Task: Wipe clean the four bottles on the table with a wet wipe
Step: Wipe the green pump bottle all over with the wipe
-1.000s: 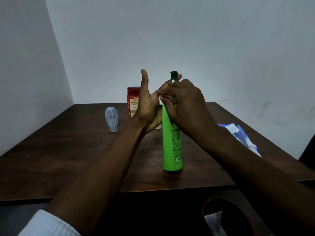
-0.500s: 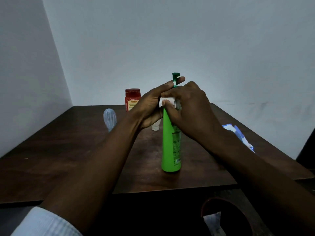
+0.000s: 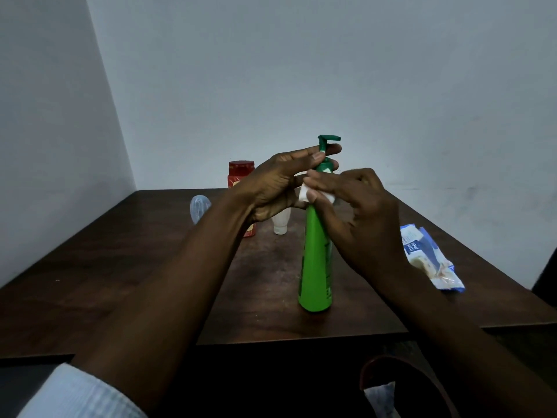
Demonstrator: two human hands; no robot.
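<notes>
A tall green pump bottle (image 3: pixel 316 267) stands upright near the table's front edge. My left hand (image 3: pixel 272 185) curls around its neck from the left, fingers reaching the dark green pump head. My right hand (image 3: pixel 358 212) presses a small white wet wipe (image 3: pixel 304 193) against the bottle's shoulder. Behind my left hand stand a red-capped bottle (image 3: pixel 241 170), partly hidden, and a small white bottle (image 3: pixel 281 223) resting on its cap. A clear bluish bottle (image 3: pixel 199 208) stands further left.
A blue and white wet-wipe pack (image 3: pixel 428 257) lies on the brown wooden table (image 3: pixel 105 282) at the right. A round brown bin (image 3: pixel 404 387) with white paper inside sits below the table's front edge. White walls close in behind and on the left.
My left hand went from open with the thumb up to wrapped around the bottle's neck. My right hand with the wipe slid down from the pump to the bottle's shoulder.
</notes>
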